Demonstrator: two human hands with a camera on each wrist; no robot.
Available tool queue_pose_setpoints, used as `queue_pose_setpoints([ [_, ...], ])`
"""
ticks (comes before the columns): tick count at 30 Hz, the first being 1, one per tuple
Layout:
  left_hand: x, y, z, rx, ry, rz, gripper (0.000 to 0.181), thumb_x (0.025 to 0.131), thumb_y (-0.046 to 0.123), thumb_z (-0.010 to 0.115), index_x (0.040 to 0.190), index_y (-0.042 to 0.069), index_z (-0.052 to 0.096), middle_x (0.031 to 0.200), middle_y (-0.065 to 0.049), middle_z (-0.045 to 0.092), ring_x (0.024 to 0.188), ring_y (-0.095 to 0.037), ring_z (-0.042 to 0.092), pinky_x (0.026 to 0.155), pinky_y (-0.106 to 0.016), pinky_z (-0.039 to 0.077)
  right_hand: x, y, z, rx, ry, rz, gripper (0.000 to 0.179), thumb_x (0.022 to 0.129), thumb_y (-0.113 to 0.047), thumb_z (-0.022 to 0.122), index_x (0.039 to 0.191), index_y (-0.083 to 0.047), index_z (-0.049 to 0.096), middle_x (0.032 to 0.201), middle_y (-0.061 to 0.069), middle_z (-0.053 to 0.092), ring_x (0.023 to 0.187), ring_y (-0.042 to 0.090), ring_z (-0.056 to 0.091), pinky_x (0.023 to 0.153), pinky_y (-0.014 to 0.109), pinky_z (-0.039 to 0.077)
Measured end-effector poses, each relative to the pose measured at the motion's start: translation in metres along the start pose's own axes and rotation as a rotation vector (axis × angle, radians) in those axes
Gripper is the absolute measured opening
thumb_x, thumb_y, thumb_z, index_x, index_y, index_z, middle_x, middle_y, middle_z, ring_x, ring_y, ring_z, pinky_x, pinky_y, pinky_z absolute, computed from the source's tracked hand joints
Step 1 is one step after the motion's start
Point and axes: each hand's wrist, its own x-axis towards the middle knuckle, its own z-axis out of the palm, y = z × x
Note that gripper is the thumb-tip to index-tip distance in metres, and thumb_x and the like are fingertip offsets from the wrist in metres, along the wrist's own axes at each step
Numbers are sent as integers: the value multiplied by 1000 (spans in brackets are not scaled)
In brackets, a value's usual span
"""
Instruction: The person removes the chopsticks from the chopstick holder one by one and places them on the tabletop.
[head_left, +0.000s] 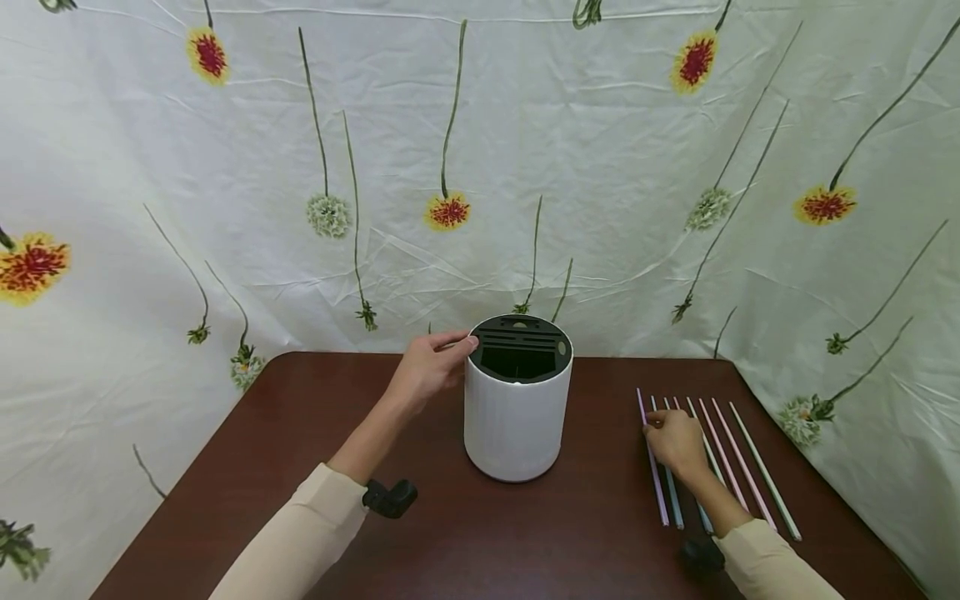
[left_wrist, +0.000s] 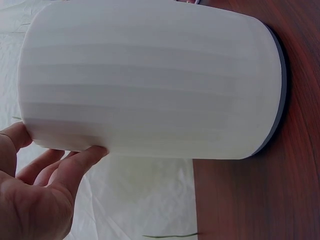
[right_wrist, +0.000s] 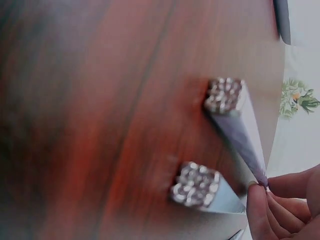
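Note:
A white cylindrical holder (head_left: 517, 425) with a black slotted top (head_left: 522, 342) stands upright on the table. My left hand (head_left: 435, 362) touches its upper left side, thumb at the rim and fingers along the wall. The left wrist view shows these fingertips (left_wrist: 97, 150) against the white wall. At the right, my right hand (head_left: 678, 442) pinches a purple chopstick (head_left: 657, 483) between thumb and finger near its thin far end. Its square, glittery thick end (right_wrist: 225, 95) points toward the wrist camera. A blue chopstick (head_left: 674, 500) lies just beside it, partly under the hand.
Several more chopsticks lie side by side at the right, among them a pink one (head_left: 741, 458) and a pale green one (head_left: 762, 467). The dark brown table (head_left: 450, 542) backs onto a white flower-printed cloth (head_left: 390, 150).

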Motion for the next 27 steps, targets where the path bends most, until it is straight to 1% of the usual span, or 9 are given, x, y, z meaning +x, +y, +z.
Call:
queue_pose_setpoints([
  [2, 0, 0, 0, 1, -2, 2, 49, 99, 32, 68, 143, 12, 60, 143, -11, 61, 124, -28, 64, 102, -51, 53, -1, 0, -1, -2, 5, -5, 27, 89, -7, 66, 109, 9, 75, 95, 26, 75, 57, 19, 64, 51, 34, 51],
  [6, -1, 0, -1, -4, -4, 5, 49, 99, 32, 69, 143, 12, 60, 143, -11, 61, 124, -28, 64, 101, -50, 53, -2, -1, -3, -14, 25, -34, 25, 88, -6, 66, 105, 9, 76, 92, 25, 75, 57, 20, 63, 54, 37, 52],
  [10, -2, -1, -1, -5, -8, 9, 49, 99, 32, 68, 143, 12, 60, 144, -11, 60, 125, -28, 64, 101, -50, 53, -4, 0, -5, -13, 20, -42, 25, 87, -5, 65, 105, 10, 75, 89, 24, 75, 56, 19, 61, 51, 34, 48],
  [14, -3, 0, 0, -9, -11, 10, 49, 99, 31, 69, 142, 11, 61, 143, -11, 61, 124, -28, 64, 100, -49, 54, -5, 1, -6, -4, 12, -41, 25, 87, -3, 64, 106, 11, 74, 81, 21, 75, 49, 15, 59, 46, 30, 47],
  [17, -4, 0, 0, -14, -13, 11, 49, 99, 30, 69, 142, 11, 61, 143, -11, 61, 123, -28, 65, 100, -49, 54, -5, 0, -8, -5, 21, -59, 25, 87, -1, 64, 106, 11, 74, 70, 16, 73, 43, 12, 57, 48, 31, 47],
  [20, -3, -1, -1, -14, -18, 15, 50, 99, 31, 69, 143, 10, 60, 144, -12, 60, 124, -28, 64, 102, -51, 52, -6, -3, -11, -12, 40, -84, 25, 86, 0, 63, 105, 11, 74, 65, 12, 71, 40, 10, 56, 50, 33, 49],
  [23, -3, -2, -2, -5, -25, 14, 51, 99, 32, 68, 144, 10, 59, 145, -12, 58, 125, -28, 63, 103, -51, 52, -7, -7, -15, -11, 43, -89, 25, 86, -1, 63, 106, 11, 74, 66, 13, 72, 39, 11, 58, 51, 35, 51],
  [27, -6, -1, -5, 9, -27, 3, 52, 98, 33, 69, 144, 11, 58, 147, -11, 57, 124, -29, 64, 102, -49, 53, -9, -16, -20, -22, 42, -96, 25, 87, -4, 65, 106, 10, 73, 75, 17, 74, 50, 17, 61, 54, 38, 51],
])
